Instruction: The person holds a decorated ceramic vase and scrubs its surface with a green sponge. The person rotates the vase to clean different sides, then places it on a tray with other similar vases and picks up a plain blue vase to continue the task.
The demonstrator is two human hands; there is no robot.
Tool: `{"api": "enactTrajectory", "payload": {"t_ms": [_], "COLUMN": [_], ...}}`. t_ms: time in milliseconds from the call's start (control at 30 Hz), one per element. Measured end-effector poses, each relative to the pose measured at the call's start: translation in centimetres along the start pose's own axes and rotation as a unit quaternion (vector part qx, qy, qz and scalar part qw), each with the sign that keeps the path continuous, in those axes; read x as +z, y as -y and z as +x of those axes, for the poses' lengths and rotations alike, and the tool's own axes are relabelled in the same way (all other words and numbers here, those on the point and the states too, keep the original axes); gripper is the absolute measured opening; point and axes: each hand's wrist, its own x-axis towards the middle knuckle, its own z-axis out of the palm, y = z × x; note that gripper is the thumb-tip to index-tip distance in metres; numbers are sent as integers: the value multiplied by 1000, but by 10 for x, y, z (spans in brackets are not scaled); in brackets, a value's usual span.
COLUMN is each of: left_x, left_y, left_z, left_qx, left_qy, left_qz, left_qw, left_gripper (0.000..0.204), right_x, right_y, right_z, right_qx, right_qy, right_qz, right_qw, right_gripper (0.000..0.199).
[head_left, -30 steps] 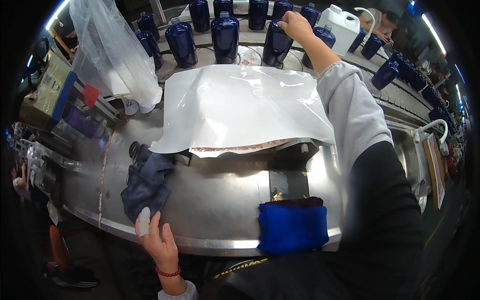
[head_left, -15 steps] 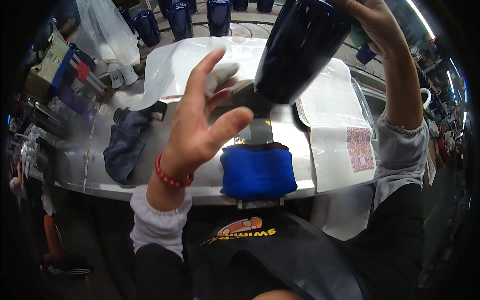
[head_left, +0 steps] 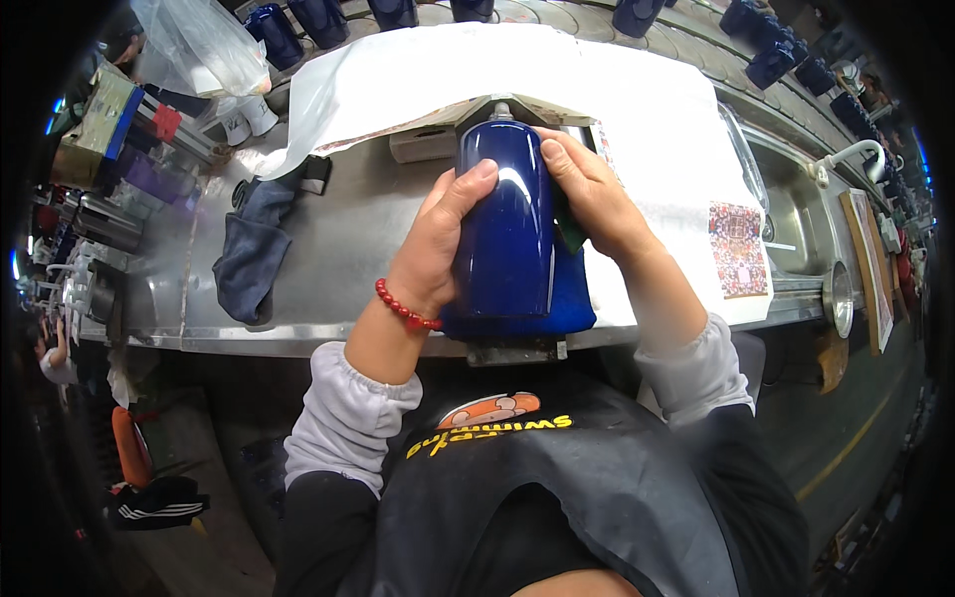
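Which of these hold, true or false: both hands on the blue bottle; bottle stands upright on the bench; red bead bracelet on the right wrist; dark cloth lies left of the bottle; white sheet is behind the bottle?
1. Both hands are on the blue bottle. True: the left hand and right hand grip its sides.
2. The bottle stands upright on the bench. False: it lies on its side over a blue pad, neck pointing away.
3. The bracelet is on the right wrist. False: it is on the left wrist.
4. A dark cloth lies left of the bottle. True.
5. A white sheet is spread behind the bottle. True.
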Motion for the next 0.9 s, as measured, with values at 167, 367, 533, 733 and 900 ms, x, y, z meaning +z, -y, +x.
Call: {"api": "enactTrajectory", "payload": {"t_ms": [167, 367, 533, 733, 900], "left_x": [9, -30, -118, -222, -275], "left_y": [4, 3, -34, -111, -125], "left_z": [12, 0, -15, -5, 37], "left_qx": [55, 174, 191, 41, 99], "left_qy": [-47, -64, -228, -199, -346], "left_qz": [75, 295, 61, -201, -195], "left_qw": [995, 937, 953, 958, 912], "left_gripper": [45, 52, 42, 69, 51], "right_x": [-11, -69, -159, -237, -227], "right_y": [4, 30, 25, 11, 3], "right_z": [4, -12, -46, -95, -96], "right_qx": [34, -158, -44, 54, 35], "right_qy": [-4, 4, -88, -179, -156], "right_qz": [-28, -355, -416, -482, -425], "right_qw": [999, 922, 904, 856, 891], "right_gripper": [51, 33, 29, 31, 30]}}
